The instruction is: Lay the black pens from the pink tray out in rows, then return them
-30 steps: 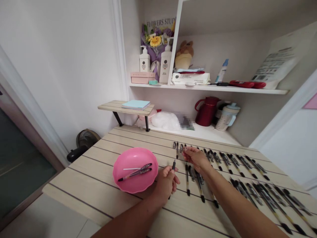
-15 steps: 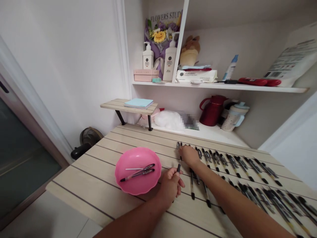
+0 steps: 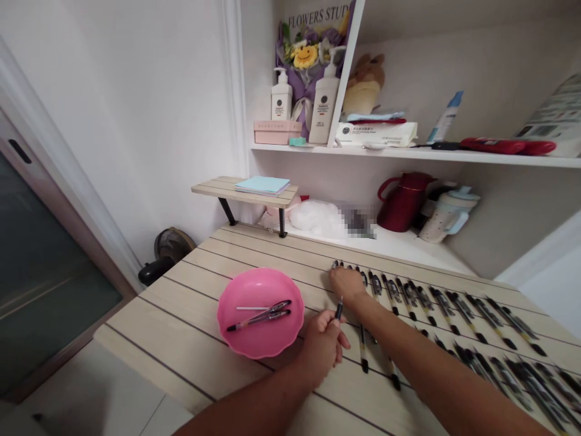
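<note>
My left hand [image 3: 323,344] is closed round a black pen [image 3: 339,309], its tip pointing up and away past the thumb. Just beyond it, my right hand [image 3: 348,284] reaches down to the tabletop with bent fingers at the left end of the far row of pens [image 3: 408,292]. Small dark pen parts [image 3: 334,264] show at those fingertips; what lies between the fingers is hidden. Left of my hands stands a pink scalloped bowl [image 3: 231,287] holding two clear pens [image 3: 261,318] and a thin white stick [image 3: 250,308]. Under my right forearm lie more pens [image 3: 364,351].
A second row of pens [image 3: 503,375] lies nearer on the slatted tabletop [image 3: 172,321]. Behind stand a small raised shelf [image 3: 218,186] with blue paper [image 3: 263,184], a red jug [image 3: 403,203] and a pale cup [image 3: 447,215]. Pump bottles [image 3: 324,106] stand on the upper shelf.
The view has turned slightly left, so everything sits further right. The right hand has settled lower over the pen parts, covering more of them. The left hand still grips the pen.
</note>
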`<state>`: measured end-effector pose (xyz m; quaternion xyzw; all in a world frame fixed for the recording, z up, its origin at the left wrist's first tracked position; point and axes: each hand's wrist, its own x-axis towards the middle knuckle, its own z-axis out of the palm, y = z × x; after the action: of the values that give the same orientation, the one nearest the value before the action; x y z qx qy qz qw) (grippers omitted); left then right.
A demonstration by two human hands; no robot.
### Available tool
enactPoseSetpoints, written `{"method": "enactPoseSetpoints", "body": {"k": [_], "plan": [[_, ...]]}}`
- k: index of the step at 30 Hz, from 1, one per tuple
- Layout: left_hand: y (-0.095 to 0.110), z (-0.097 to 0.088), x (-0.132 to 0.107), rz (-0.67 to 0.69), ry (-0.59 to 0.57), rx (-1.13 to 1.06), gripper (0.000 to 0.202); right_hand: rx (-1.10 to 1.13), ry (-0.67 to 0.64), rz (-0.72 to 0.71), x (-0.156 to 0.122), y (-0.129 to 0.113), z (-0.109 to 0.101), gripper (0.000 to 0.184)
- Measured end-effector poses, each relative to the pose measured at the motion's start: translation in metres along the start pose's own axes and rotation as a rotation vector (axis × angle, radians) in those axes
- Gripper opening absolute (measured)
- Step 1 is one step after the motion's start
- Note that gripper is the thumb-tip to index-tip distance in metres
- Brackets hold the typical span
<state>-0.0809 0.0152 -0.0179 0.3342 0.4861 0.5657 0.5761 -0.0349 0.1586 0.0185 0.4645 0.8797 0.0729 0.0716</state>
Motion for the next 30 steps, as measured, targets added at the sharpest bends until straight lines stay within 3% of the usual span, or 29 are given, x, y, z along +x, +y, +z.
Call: {"method": "enactPoseSetpoints", "body": {"k": [12, 30], "plan": [[0.000, 0.000, 0.000, -0.016, -0.007, 0.033, 0.026, 0.049, 0.108, 0.056, -0.005, 0.026, 0.004, 0.034], [0.000, 0.000, 0.000, -0.040, -0.006, 0.018, 0.026, 0.034, 0.105, 0.075, 0.011, 0.018, 0.013, 0.032]]}}
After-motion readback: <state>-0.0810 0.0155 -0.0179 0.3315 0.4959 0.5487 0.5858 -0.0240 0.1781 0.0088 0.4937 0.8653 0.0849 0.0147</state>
